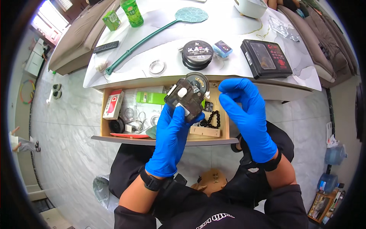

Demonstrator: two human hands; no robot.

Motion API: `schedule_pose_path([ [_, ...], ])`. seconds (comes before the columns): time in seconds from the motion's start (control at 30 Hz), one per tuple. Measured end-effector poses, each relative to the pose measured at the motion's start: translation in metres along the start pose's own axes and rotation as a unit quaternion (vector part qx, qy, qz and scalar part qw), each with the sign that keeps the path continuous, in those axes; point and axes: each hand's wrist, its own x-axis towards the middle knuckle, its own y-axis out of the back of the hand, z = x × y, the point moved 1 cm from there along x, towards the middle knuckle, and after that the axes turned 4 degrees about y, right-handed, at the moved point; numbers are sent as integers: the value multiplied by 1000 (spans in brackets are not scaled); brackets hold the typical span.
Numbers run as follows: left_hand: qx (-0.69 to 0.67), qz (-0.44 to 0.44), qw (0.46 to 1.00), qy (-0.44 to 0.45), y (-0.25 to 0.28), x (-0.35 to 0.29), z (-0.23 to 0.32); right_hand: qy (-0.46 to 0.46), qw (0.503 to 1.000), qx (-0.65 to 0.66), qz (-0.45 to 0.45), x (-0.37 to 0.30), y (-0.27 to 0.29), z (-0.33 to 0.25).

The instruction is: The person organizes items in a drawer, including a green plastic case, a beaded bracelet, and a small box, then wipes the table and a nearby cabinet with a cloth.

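My left hand (170,131), in a blue glove, grips a small dark translucent device (185,100) above the open drawer. A round wheel shows at the device's top, a white oval knob on its face and a small white piece at its right side. To the right of the device, apart from it, my right hand (246,114) is raised, also blue-gloved. Its fingers are curled in with thumb and forefinger drawn close; anything thin between them is too small to make out. A black spool (197,55) stands on the table just beyond the device.
The drawer (164,142) holds a red-and-white box (113,105), a green packet (150,97), cables and black beads (215,119). On the table are a clear ring (156,67), a teal fly swatter (152,36), a blue-lidded box (222,49), a black case (265,59) and a remote (106,47).
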Motion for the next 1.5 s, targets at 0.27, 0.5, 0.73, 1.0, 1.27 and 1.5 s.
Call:
schedule_pose_path([
  [0.27, 97, 47, 994, -7, 1, -3, 0, -43, 997, 59, -26, 3, -7, 12],
  [0.5, 111, 85, 990, 11, -8, -1, 1, 138, 960, -182, -162, 7, -13, 4],
  [0.73, 192, 77, 977, -52, -12, 0, -8, 248, 902, -312, -168, 16, -17, -1],
  [1.0, 339, 31, 931, -131, 25, 1, 60, 188, 911, -331, -156, 23, -11, 3],
  [1.27, 222, 153, 936, -225, 71, -13, 129, 131, 837, -432, -310, 21, 6, 74],
  [1.5, 234, 139, 920, -282, 78, -15, 138, 98, 685, -554, -463, 39, -3, 133],
])
